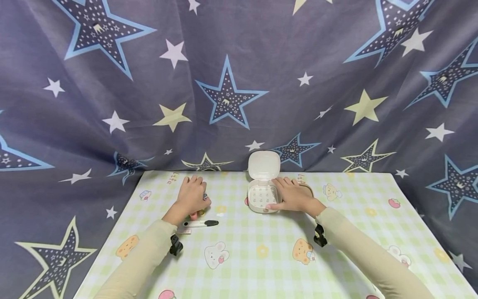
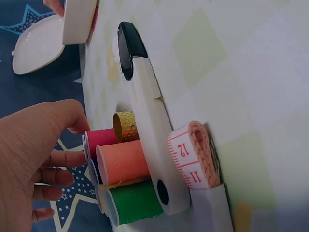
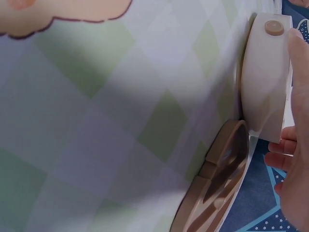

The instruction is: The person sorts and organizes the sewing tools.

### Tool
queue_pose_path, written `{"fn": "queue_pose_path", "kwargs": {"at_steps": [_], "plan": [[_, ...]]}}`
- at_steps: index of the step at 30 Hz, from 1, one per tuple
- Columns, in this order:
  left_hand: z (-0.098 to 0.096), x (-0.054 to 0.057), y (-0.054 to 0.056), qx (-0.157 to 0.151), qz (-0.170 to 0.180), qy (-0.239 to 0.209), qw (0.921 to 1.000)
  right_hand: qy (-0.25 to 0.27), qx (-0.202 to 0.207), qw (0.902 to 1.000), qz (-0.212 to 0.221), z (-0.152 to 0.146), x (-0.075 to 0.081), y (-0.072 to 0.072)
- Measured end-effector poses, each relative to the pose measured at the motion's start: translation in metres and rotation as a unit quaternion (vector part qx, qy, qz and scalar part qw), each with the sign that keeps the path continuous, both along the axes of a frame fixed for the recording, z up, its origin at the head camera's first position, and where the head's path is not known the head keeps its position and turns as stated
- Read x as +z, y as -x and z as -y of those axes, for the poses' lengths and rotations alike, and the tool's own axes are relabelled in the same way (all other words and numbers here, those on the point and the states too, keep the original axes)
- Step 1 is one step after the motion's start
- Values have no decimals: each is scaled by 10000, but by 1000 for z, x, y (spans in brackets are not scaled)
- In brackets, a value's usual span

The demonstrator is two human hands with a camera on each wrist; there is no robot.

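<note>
A small white box with its hinged lid raised stands at the table's back middle; rows of small pegs show inside. My right hand grips its right side, thumb at the front rim and fingers behind. My left hand is at a cluster of thread spools, its fingertips beside the back ones. In the left wrist view are a red spool, an orange spool and a green spool. A gold thimble sits among them. Whether the fingertips touch a spool is hard to tell.
A white cutter-like tool with a black end lies in front of the spools, and a folded measuring tape is beside it. A brown shaped piece lies right of the box. A star-patterned curtain hangs behind the table.
</note>
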State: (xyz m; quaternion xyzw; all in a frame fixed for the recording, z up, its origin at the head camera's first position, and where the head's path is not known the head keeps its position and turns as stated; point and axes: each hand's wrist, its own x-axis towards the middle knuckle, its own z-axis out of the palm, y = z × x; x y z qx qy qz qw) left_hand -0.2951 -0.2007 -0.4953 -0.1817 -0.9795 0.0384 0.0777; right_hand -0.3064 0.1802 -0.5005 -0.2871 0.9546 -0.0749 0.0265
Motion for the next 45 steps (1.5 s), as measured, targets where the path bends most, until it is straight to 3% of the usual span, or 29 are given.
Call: {"fn": "queue_pose_path", "kwargs": {"at_steps": [9,18,35,45], "plan": [[2,-2,0,-27,-4,-106,9999,35,102,9998,-160,1,-4,3],[1,-3,-1,-82,-66,-276,9996,-20,56,10000,5,4,1,2],[-11,5,1,-636,-529,-931,9922,95,32,9999,-42,3,2,-1],[-14,11,2,-948,-710,-1080,9871,103,3,9999,-14,1,4,-3]]}}
